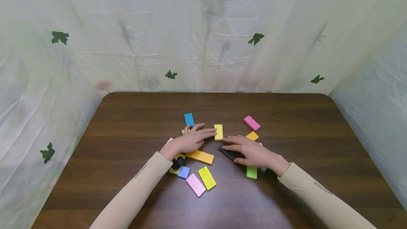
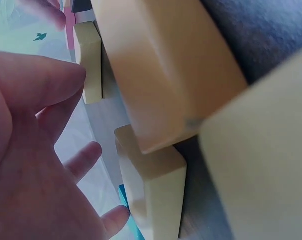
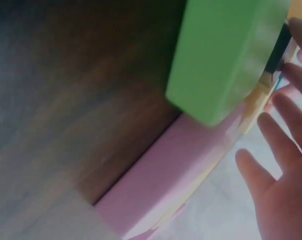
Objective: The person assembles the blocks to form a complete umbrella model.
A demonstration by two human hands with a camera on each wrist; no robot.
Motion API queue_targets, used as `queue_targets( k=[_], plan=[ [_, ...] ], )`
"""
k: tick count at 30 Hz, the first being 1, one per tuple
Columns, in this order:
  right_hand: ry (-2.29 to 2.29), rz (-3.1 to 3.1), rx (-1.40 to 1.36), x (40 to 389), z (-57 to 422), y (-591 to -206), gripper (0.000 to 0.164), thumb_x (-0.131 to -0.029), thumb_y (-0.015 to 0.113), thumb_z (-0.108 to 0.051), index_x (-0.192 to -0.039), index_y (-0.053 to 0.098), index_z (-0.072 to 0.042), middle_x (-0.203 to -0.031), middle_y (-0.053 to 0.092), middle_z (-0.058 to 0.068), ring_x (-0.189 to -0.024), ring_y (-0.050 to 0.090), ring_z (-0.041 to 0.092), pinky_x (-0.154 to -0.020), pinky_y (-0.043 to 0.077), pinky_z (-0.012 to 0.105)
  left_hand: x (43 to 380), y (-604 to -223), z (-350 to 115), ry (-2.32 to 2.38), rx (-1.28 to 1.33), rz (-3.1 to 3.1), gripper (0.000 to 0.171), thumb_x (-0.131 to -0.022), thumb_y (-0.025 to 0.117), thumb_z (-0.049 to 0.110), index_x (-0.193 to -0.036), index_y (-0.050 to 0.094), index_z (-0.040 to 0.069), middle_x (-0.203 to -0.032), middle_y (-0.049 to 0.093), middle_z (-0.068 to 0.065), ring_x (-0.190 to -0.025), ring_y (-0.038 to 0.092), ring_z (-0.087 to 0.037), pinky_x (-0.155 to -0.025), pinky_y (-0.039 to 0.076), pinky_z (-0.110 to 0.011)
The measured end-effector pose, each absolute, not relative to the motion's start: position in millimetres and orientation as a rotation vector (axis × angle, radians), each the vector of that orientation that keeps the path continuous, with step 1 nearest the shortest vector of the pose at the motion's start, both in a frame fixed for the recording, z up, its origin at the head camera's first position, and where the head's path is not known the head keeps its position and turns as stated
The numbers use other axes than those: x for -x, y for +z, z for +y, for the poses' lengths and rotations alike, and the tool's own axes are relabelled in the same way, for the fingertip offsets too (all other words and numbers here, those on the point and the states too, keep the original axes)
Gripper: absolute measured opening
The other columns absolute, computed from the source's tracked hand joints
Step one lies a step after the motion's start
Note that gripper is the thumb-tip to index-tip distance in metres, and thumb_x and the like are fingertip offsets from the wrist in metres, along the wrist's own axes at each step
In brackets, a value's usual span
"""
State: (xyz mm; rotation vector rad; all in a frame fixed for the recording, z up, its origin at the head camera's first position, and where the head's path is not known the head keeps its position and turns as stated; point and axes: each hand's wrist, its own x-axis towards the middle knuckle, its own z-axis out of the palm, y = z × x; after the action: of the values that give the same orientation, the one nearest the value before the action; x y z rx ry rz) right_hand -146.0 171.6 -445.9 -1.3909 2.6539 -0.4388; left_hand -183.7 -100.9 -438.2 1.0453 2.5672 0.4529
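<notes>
In the head view my left hand (image 1: 189, 141) reaches over the blocks with fingers extended, its fingertips at the pale yellow block (image 1: 218, 132). The left wrist view shows these fingers straight beside the yellow block (image 2: 93, 60), with a large orange block (image 2: 166, 65) near the camera. My right hand (image 1: 252, 152) lies over a black block (image 1: 226, 153), partly covering it, fingers loosely spread. Whether its fingertips press on the black block cannot be told. A green block (image 3: 221, 55) and a pink block (image 3: 166, 170) sit close below that hand.
Around the hands lie an orange block (image 1: 201, 157), a blue block (image 1: 189, 118), a magenta block (image 1: 252, 123), a bright yellow block (image 1: 207, 178), a light pink block (image 1: 195, 185) and a small periwinkle block (image 1: 184, 172). A patterned curtain (image 1: 203, 45) stands behind the wooden table (image 1: 143, 112).
</notes>
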Motion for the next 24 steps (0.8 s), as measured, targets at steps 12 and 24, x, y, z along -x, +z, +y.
queue_targets(
  k=[12, 24],
  plan=[
    [-0.464, 2.774, 1.452, 150, 163, -451, 0.048, -0.083, 0.076, -0.029, -0.124, 0.064, -0.007, -0.12, 0.058, 0.005, -0.111, 0.053, 0.023, -0.101, 0.038, 0.042, 187, -443, -100, 0.447, -1.058, 2.569, 0.052, -0.1, 0.042, 0.008, -0.149, 0.037, 0.023, -0.155, 0.028, 0.008, -0.142, 0.014, -0.03, -0.103, 0.008, -0.064],
    [-0.436, 2.771, 1.415, 151, 163, -454, 0.049, -0.084, 0.075, -0.025, -0.128, 0.062, -0.009, -0.119, 0.054, 0.004, -0.108, 0.051, 0.02, -0.095, 0.041, 0.039, 186, -441, -98, 0.432, -1.056, 2.561, 0.053, -0.099, 0.043, 0.008, -0.15, 0.036, 0.023, -0.155, 0.026, 0.007, -0.142, 0.014, -0.031, -0.103, 0.006, -0.066]
  ],
)
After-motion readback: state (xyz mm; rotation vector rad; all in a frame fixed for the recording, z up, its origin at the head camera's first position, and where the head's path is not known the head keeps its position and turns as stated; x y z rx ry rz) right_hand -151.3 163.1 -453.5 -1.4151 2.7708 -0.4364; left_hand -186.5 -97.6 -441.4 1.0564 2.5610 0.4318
